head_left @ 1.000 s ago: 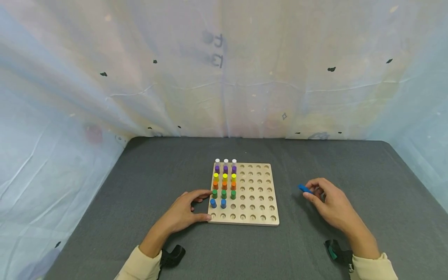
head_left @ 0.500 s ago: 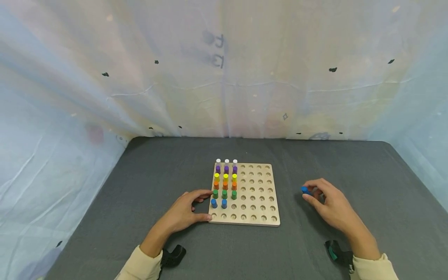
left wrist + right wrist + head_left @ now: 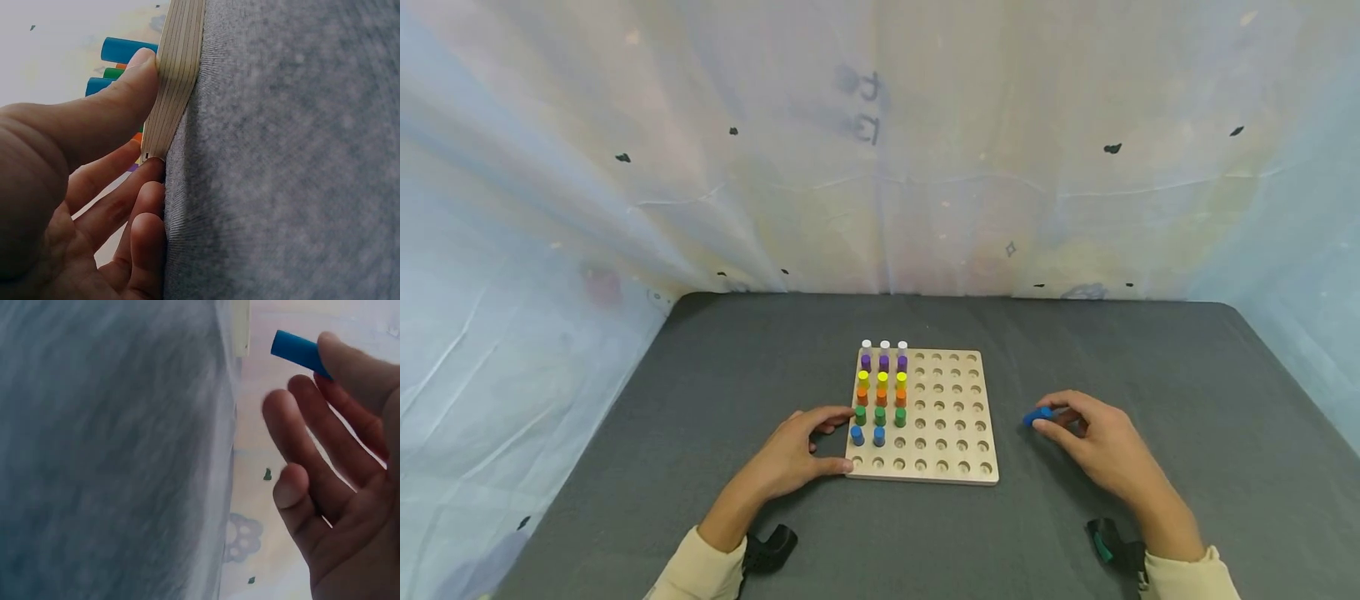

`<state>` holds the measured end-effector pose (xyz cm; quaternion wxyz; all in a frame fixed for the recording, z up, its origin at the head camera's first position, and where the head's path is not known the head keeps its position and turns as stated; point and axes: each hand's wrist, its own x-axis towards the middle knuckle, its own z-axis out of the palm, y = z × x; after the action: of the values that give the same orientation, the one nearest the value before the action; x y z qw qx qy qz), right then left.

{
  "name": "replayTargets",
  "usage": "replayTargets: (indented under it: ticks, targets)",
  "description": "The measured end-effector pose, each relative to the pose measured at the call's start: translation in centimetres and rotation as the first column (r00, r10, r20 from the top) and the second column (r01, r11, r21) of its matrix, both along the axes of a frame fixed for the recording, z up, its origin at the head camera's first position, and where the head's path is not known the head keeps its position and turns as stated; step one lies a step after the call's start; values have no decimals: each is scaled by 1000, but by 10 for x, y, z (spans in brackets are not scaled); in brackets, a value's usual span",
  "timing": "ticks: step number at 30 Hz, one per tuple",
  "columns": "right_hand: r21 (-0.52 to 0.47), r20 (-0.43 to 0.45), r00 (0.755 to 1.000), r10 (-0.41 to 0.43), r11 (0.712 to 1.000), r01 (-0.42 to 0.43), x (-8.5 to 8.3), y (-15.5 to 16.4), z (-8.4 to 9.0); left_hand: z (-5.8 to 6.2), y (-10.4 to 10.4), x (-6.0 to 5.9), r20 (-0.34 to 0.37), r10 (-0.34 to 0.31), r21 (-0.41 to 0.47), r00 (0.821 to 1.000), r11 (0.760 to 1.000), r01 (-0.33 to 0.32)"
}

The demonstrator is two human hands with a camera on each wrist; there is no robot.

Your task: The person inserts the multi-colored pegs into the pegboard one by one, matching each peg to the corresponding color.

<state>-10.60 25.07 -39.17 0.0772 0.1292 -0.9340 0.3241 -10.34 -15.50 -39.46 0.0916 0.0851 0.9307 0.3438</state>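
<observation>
In the head view, a short blue peg (image 3: 1037, 416) was pinched at the fingertips of the right hand (image 3: 1093, 446), just above the grey table (image 3: 1150, 358), right of the wooden pegboard (image 3: 951, 425). The left hand (image 3: 790, 454) was pressed against the board's near left corner, thumb and fingers braced on its edge. Pale sheeting (image 3: 880, 150) enclosed the table. In the left wrist view, the thumb (image 3: 119, 94) was laid on the layered board edge (image 3: 178, 69). In the right wrist view, the peg (image 3: 299, 350) was seen as a smooth blue cylinder.
</observation>
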Motion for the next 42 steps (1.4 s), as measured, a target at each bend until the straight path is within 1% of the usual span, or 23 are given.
replayTargets:
  ticks: [2, 4, 6, 9, 12, 18, 23, 26, 30, 36, 42]
  targets:
    - [-17, 45, 999, 6, 1000, -5, 1, -5, 3, 0, 0, 0, 5, 0, -3, 1000, 1000, 0]
    - [-30, 63, 998, 11, 1000, -9, 2, -9, 7, 0, 1, 0, 10, -5, -3, 1000, 1000, 5]
    - [-40, 45, 999, 22, 999, -20, 2, -14, 10, 0, 1, 0, 17, -10, 1, 1000, 1000, 10]
    - [-23, -7, 999, 35, 999, -35, 0, -23, 12, 0, 2, 0, 26, -8, 3, 1000, 1000, 8]
    - [-22, -30, 998, 57, 998, -58, 0, -32, 13, -1, 2, 1, 32, -8, 7, 999, 1000, 7]
    - [-36, -25, 992, 125, 991, -125, -1, -58, 20, -3, 2, 2, 30, -27, 26, 999, 999, 27]
    - [-42, -24, 978, 205, 978, -206, -6, -87, 30, -3, 2, 2, 22, -16, 25, 1000, 1000, 16]
    - [-52, -3, 972, 236, 970, -236, -7, -103, 34, -3, 2, 1, 18, -27, 24, 999, 999, 26]
    - [-17, -1, 967, 255, 967, -255, -7, -120, 35, -3, 3, 0, 12, -45, 35, 999, 998, 45]
    - [51, 1, 956, 294, 955, -293, -6, -142, 27, -3, -1, 0, 12, -26, 18, 1000, 1000, 26]
    - [132, -2, 956, 293, 948, -290, -7, -151, 21, -1, -3, -1, 13, -16, 17, 1000, 1000, 16]
